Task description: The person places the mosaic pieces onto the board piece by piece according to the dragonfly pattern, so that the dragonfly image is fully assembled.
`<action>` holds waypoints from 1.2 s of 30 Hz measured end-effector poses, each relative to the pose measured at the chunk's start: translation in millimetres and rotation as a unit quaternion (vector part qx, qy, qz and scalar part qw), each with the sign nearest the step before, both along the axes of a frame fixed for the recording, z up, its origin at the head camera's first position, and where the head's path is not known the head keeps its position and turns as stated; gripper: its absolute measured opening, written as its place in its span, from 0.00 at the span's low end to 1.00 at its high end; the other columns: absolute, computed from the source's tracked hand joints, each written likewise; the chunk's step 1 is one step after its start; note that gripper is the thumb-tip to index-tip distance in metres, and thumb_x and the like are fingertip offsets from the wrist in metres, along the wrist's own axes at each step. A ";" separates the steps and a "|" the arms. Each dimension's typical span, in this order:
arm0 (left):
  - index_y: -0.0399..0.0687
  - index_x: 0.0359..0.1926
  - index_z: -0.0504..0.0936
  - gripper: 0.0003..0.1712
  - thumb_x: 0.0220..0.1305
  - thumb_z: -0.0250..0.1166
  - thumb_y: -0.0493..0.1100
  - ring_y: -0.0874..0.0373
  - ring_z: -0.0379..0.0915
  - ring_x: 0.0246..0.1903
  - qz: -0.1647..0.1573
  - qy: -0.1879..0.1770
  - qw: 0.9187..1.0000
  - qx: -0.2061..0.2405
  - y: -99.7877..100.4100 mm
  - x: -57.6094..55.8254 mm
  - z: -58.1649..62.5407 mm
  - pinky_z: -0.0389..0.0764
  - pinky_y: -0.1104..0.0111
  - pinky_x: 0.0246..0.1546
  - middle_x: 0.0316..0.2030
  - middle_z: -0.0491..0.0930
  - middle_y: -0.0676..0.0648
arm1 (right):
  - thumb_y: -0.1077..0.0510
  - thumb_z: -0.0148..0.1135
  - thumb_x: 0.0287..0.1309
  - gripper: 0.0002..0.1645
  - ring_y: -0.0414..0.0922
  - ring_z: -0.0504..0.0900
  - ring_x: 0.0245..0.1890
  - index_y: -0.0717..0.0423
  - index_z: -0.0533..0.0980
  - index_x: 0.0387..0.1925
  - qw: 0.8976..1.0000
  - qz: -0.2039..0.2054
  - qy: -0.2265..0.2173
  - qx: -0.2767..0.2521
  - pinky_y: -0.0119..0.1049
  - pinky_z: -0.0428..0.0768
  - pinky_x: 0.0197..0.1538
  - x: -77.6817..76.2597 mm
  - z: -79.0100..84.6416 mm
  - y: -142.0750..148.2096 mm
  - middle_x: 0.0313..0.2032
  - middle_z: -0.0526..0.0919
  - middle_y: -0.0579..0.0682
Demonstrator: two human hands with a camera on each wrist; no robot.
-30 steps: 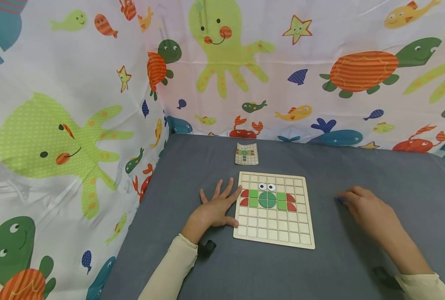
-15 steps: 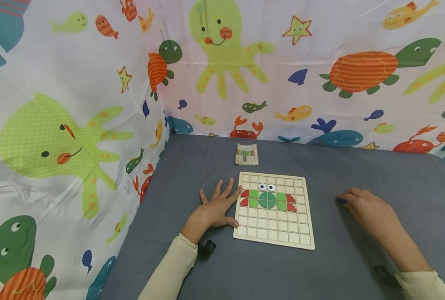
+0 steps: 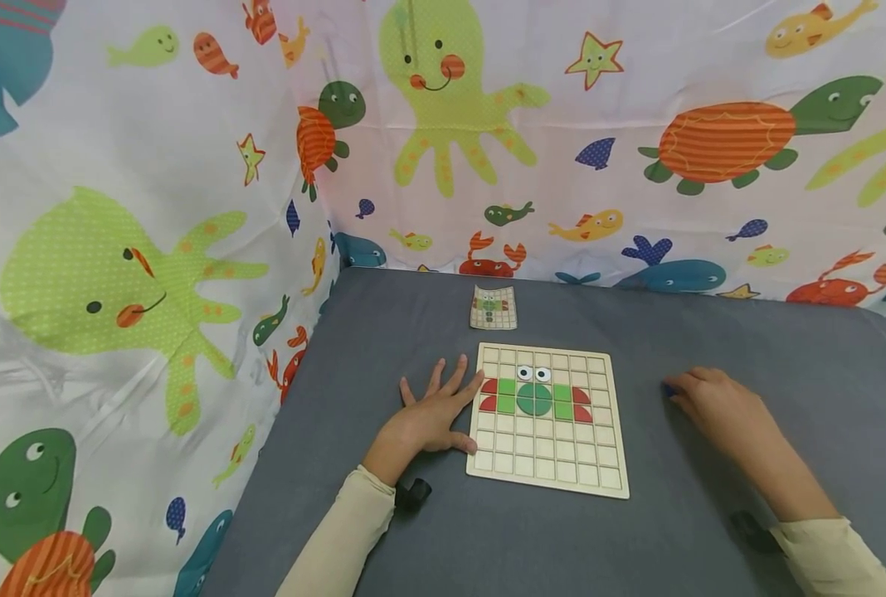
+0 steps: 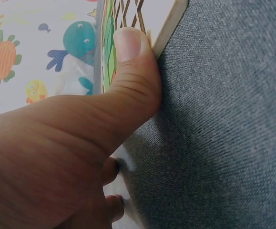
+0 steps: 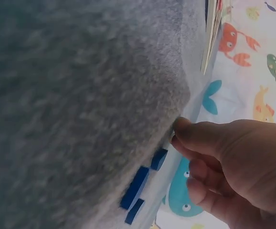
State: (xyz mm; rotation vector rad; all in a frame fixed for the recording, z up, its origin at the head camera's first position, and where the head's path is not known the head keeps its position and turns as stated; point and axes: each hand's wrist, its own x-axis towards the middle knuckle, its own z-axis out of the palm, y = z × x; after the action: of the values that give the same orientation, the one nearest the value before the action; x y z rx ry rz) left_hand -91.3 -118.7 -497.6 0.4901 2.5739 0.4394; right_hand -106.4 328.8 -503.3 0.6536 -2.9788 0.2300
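My left hand [image 3: 428, 423] lies beside the square wooden grid board [image 3: 547, 473], fingers spread. Its index fingertip and thumb [image 4: 133, 52] touch the board's left edge. On the board sit two eye tiles [image 3: 533, 374], a green circle of quarter tiles [image 3: 534, 399], light green squares [image 3: 563, 402] and red curved tiles [image 3: 581, 405]. To the board's right, my right hand [image 3: 722, 410] is bent with thumb and index pinched; a small dark blue piece [image 3: 669, 390] shows at its fingertips. In the right wrist view, several blue pieces [image 5: 135, 187] lie near these fingers.
A small pattern card [image 3: 493, 308], slightly curled, lies behind the board on the grey cloth-covered table [image 3: 518, 547]. A white curtain [image 3: 637, 50] printed with sea animals stands along the back and left. A dark wrist camera [image 3: 413, 494] sits at the left wrist.
My right hand has shifted slightly to the left, and the blue at its fingertips has moved with it. My left hand and the board tiles stay as they were.
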 end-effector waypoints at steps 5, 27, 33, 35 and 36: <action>0.67 0.87 0.42 0.68 0.57 0.76 0.64 0.41 0.18 0.83 -0.001 0.003 1.000 -0.002 1.8 0.4 -0.5 0.28 0.20 0.68 0.86 0.28 0.51 | 0.65 0.75 0.60 0.19 0.61 0.85 0.42 0.67 0.85 0.52 0.998 -0.016 -0.060 0.002 0.65 0.84 0.45 -6.0 0.8 -4.5 0.41 0.85 0.61; 0.67 0.87 0.43 0.68 0.56 0.76 0.65 0.42 0.19 0.84 -0.003 0.011 1.000 -0.002 0.7 -0.5 -0.4 0.30 0.20 0.68 0.86 0.29 0.51 | 0.61 0.76 0.54 0.18 0.47 0.76 0.30 0.67 0.78 0.41 0.992 0.005 -0.110 -0.064 0.49 0.78 0.34 -16.7 2.5 -3.3 0.30 0.78 0.52; 0.68 0.87 0.42 0.68 0.56 0.76 0.65 0.43 0.18 0.84 0.000 0.010 1.000 -0.004 0.2 0.7 -0.5 0.29 0.20 0.68 0.86 0.29 0.52 | 0.58 0.76 0.54 0.19 0.45 0.74 0.29 0.66 0.79 0.41 0.991 -0.010 -0.124 -0.057 0.45 0.77 0.32 -16.0 0.7 -5.2 0.29 0.77 0.51; 0.68 0.87 0.42 0.68 0.56 0.76 0.65 0.43 0.18 0.84 0.001 0.009 1.000 -0.004 0.3 0.6 -0.8 0.29 0.20 0.68 0.86 0.28 0.52 | 0.57 0.75 0.55 0.19 0.45 0.75 0.30 0.66 0.80 0.41 0.990 -0.014 -0.128 -0.057 0.44 0.77 0.32 -15.6 1.8 -6.8 0.30 0.78 0.50; 0.68 0.87 0.42 0.68 0.56 0.76 0.65 0.43 0.18 0.84 0.001 0.009 1.000 -0.004 0.2 0.6 -1.1 0.29 0.20 0.68 0.86 0.28 0.52 | 0.56 0.75 0.55 0.19 0.45 0.75 0.30 0.66 0.80 0.41 0.990 -0.014 -0.131 -0.058 0.44 0.77 0.32 -14.9 2.9 -8.0 0.30 0.78 0.50</action>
State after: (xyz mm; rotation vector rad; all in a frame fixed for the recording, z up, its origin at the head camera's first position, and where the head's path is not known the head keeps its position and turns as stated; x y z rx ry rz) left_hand -90.7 -118.4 -498.7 0.4903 2.5921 0.4269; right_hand -121.3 320.9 -500.4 0.6098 -3.1880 0.5224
